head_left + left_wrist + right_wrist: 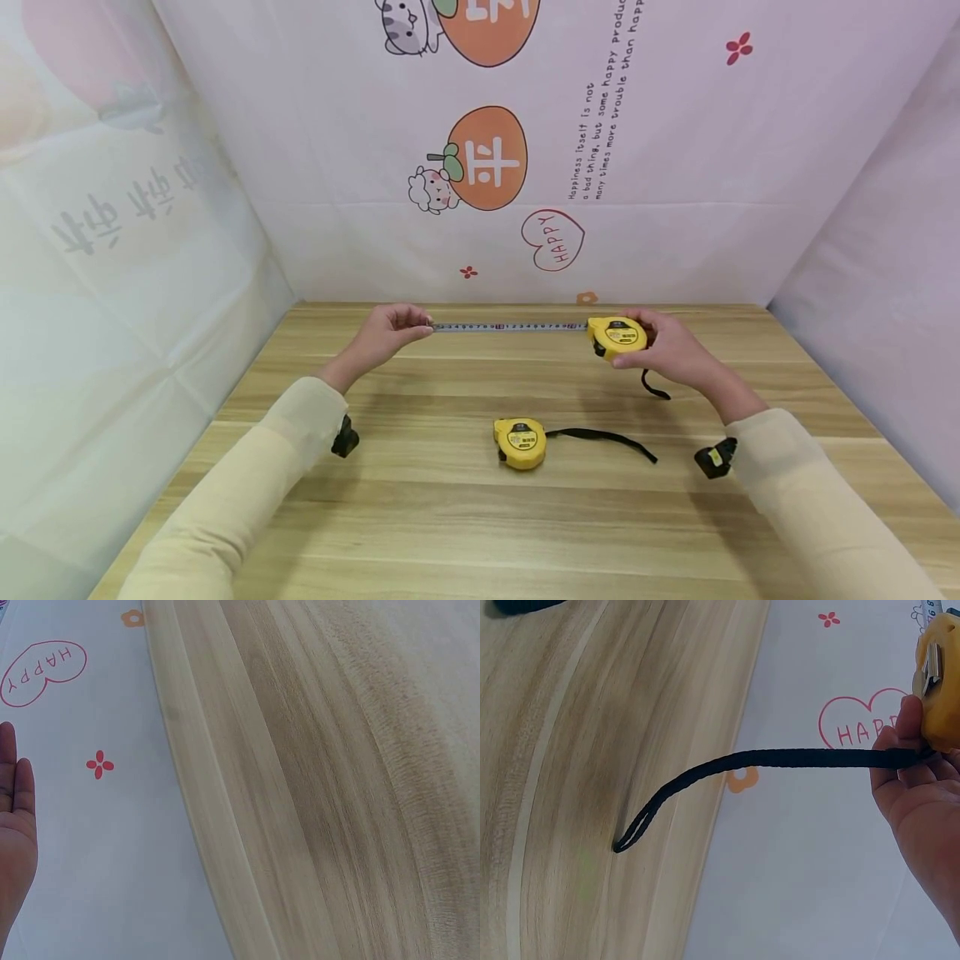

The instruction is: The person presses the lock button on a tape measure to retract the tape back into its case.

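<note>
My right hand (669, 343) grips a yellow tape measure (619, 337) near the back of the table, its black wrist strap (780, 758) hanging down. From its case the blade (517, 327) stretches left in a straight line, numbers facing up. Thumb and fingers of my left hand (392, 330) pinch the blade's free end. In the left wrist view only part of the left hand (16, 817) shows, at the left edge. A second yellow tape measure (521, 443) lies on the table between my forearms, its black strap (603, 437) trailing right.
The wooden table (420, 517) ends at a printed white cloth backdrop (360, 242) with a red heart (553, 240). White cloth also hangs at the left and right sides. A small black camera sits at each wrist.
</note>
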`<state>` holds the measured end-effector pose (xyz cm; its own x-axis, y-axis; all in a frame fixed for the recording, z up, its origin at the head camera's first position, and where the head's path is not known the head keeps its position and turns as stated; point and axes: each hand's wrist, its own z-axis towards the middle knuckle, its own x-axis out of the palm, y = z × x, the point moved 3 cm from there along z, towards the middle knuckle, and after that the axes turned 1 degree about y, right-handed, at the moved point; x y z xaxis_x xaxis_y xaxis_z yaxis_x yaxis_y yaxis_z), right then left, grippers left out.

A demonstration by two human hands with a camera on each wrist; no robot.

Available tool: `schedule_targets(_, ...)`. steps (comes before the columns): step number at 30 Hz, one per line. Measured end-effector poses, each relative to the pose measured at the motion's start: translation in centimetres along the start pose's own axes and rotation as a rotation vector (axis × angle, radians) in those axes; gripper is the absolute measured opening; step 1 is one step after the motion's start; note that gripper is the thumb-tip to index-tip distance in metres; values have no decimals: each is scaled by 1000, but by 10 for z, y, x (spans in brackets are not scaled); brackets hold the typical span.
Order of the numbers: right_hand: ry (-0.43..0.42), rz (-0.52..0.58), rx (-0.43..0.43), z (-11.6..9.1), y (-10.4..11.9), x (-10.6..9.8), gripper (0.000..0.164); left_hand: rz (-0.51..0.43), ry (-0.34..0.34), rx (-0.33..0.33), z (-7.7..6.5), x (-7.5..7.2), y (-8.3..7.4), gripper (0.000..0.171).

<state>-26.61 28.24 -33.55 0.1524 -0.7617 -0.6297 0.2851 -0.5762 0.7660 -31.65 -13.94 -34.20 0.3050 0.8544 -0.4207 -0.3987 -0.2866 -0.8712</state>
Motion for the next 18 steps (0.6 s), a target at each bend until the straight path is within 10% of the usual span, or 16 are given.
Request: schedule_targets(18, 18, 5, 7, 3, 4, 5, 77, 0, 19, 6, 4, 4, 1, 16)
